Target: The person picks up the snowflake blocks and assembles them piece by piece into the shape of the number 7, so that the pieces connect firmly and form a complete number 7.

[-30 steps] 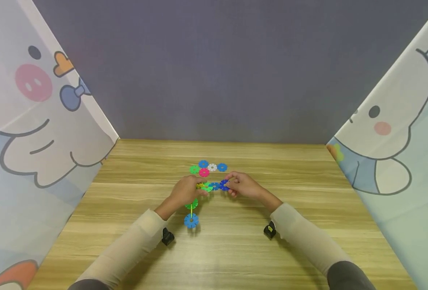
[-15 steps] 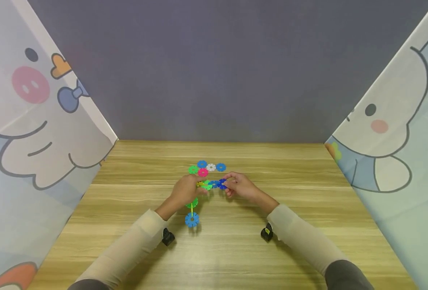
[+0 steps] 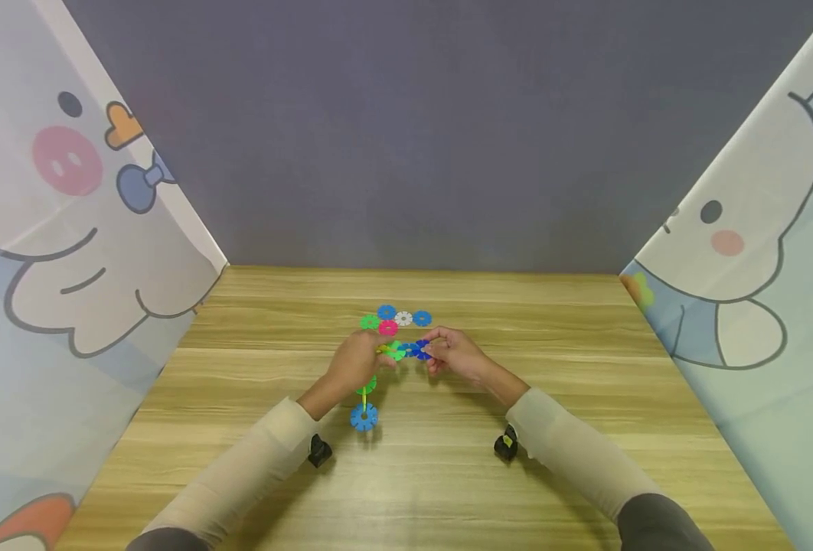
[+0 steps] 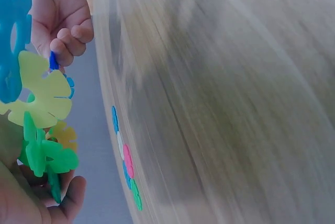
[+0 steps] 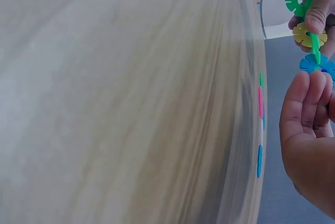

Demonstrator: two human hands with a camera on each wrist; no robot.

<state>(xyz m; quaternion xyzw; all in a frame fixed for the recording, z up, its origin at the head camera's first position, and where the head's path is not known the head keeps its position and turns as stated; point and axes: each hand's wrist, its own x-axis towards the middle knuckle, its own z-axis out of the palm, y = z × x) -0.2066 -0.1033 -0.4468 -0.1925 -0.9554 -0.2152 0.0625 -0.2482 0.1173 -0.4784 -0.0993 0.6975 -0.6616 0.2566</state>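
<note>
The chain of discs point(image 3: 396, 350) hangs above the table point(image 3: 448, 490), held up between your two hands and bent at your left hand point(image 3: 353, 361). That hand is clamped on the chain, with its thumb against a green disc and a yellow disc point(image 5: 310, 35) in the right wrist view. From it, one stretch runs toward you through a green disc point(image 3: 367, 385) and a pale yellow disc point(image 4: 56, 96) to a blue disc point(image 3: 364, 417) at the end. The other stretch runs toward your right hand point(image 3: 458, 356), whose thumb and fingers pinch a dark blue disc point(image 3: 421, 350). This overlaps the chain's lighter blue disc point(image 3: 408, 350); you cannot tell whether their slots are joined. Beyond your hands, five loose discs lie close together on the table: two blue, one green, one white and a pink disc point(image 3: 389, 327).
</note>
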